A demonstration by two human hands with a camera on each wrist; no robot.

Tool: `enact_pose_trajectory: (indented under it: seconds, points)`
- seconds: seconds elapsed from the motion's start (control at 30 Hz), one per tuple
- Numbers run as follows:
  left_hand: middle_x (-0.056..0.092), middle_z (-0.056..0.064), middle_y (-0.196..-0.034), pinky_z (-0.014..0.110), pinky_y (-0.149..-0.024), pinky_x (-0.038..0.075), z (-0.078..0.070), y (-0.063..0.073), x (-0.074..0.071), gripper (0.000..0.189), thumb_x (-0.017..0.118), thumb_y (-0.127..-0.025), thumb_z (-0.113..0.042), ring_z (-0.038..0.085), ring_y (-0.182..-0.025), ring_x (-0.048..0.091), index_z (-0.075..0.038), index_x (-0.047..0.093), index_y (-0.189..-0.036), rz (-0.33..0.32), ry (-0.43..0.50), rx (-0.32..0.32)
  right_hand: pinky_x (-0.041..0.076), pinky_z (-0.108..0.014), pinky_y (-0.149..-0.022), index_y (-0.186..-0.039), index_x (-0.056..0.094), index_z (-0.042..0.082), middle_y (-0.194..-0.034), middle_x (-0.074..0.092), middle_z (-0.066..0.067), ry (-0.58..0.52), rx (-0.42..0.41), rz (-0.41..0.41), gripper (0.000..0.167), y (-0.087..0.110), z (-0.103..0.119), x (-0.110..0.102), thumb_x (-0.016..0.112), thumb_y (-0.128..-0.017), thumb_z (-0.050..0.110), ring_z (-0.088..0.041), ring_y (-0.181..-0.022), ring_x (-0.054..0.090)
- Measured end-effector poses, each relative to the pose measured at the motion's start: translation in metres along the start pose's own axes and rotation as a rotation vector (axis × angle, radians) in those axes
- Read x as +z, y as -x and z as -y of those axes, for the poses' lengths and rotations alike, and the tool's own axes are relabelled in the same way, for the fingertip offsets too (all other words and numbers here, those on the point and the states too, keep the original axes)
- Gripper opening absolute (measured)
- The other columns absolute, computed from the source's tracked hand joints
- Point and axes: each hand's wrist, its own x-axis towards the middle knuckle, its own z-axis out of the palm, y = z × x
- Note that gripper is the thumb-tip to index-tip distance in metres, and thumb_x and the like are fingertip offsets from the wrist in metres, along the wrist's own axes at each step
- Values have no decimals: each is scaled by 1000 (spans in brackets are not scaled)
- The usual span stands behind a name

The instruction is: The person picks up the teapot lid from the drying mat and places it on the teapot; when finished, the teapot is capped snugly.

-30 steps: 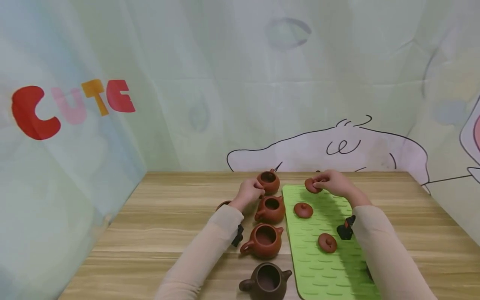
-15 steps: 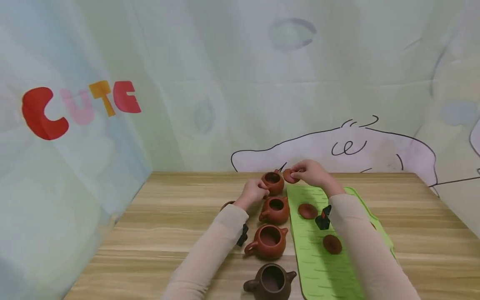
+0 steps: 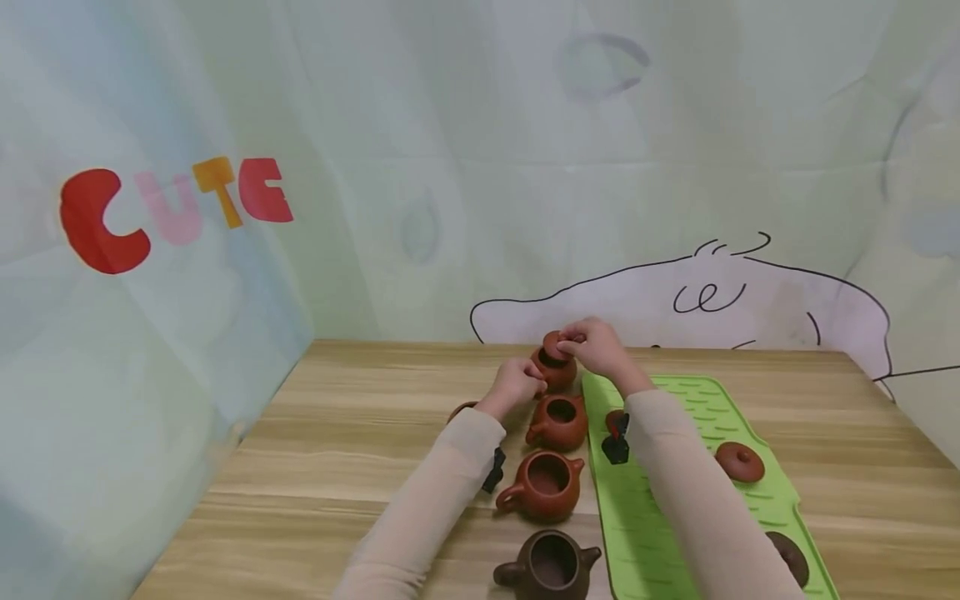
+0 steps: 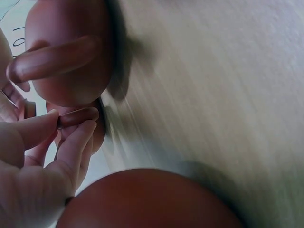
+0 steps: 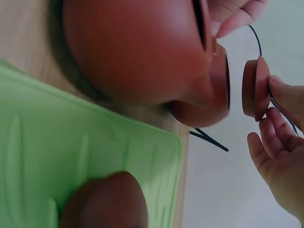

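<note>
At the far end of a row of small clay teapots, my left hand [image 3: 513, 387] pinches the handle [image 4: 78, 117] of the farthest reddish-brown teapot [image 3: 558, 379]. My right hand [image 3: 600, 346] holds a round reddish-brown lid [image 3: 553, 343] by its top. The lid is tilted and lies over the far side of that teapot's mouth in the head view. From the right wrist, the lid [image 5: 254, 90] shows its inner rim facing the teapot's opening, with a gap between them. The thumb and fingertips of the right hand [image 5: 285, 156] meet at the lid's knob side.
Nearer stand two uncovered reddish teapots [image 3: 558, 425] and a dark brown one [image 3: 553, 565]. Another pot [image 3: 461, 409] is mostly hidden behind the left sleeve. Right of the row lies a green ribbed mat [image 3: 682, 392] with a reddish lid [image 3: 741, 462] and a dark lid [image 3: 792, 560].
My right hand has lifted the lid off the mat's far end and carried it left to the farthest teapot. My left hand keeps its pinch on the handle.
</note>
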Motion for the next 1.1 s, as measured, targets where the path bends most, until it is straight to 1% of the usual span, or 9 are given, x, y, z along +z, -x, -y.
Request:
enact_pose_trajectory:
  seconds: [0.07, 0.23, 0.5, 0.63, 0.83, 1.1]
  points:
    - [60, 6, -75, 23, -60, 39, 0, 0, 0, 7, 66, -86, 2, 15, -69, 49, 2, 64, -79, -1, -1, -2, 48, -46, -86, -106, 68, -6, -103, 61, -21, -6, 6, -4, 23, -1, -1, 4, 65, -91, 12, -36, -99, 57]
    - [59, 5, -76, 23, -60, 40, 1, 0, -1, 6, 66, -85, 2, 16, -70, 49, 1, 65, -79, 0, -2, -7, 48, -45, -86, -106, 68, -5, -104, 58, -20, 6, 25, 15, 23, -2, -2, 11, 65, -92, 13, -34, -99, 55]
    - [58, 5, -75, 22, -60, 39, 0, 0, -3, 5, 66, -84, 2, 16, -71, 49, 2, 66, -79, -1, -10, 4, 48, -45, -85, -106, 68, -5, -102, 58, -20, 24, 31, 31, 23, -3, -2, 17, 63, -92, 12, -32, -98, 55]
    - [58, 4, -75, 22, -60, 39, -1, 1, -3, 5, 66, -84, 3, 15, -71, 48, 3, 66, -79, 0, -1, 4, 48, -46, -86, -105, 68, -6, -100, 58, -20, 37, 24, 30, 23, -3, -1, 18, 64, -92, 12, -33, -98, 55]
    - [56, 4, -74, 22, -57, 38, -1, 0, -2, 7, 66, -84, 2, 15, -68, 48, 3, 64, -77, -6, 16, -12, 48, -45, -85, -104, 68, -7, -99, 59, -20, 53, 3, 20, 22, -5, -3, 21, 64, -92, 11, -33, -97, 56]
    - [58, 5, -76, 23, -59, 39, -1, 0, -2, 7, 67, -85, 1, 15, -69, 49, 2, 64, -78, -2, 4, -20, 47, -45, -84, -103, 69, -6, -96, 60, -19, 74, -24, 17, 21, -6, -7, 25, 64, -92, 11, -32, -95, 54]
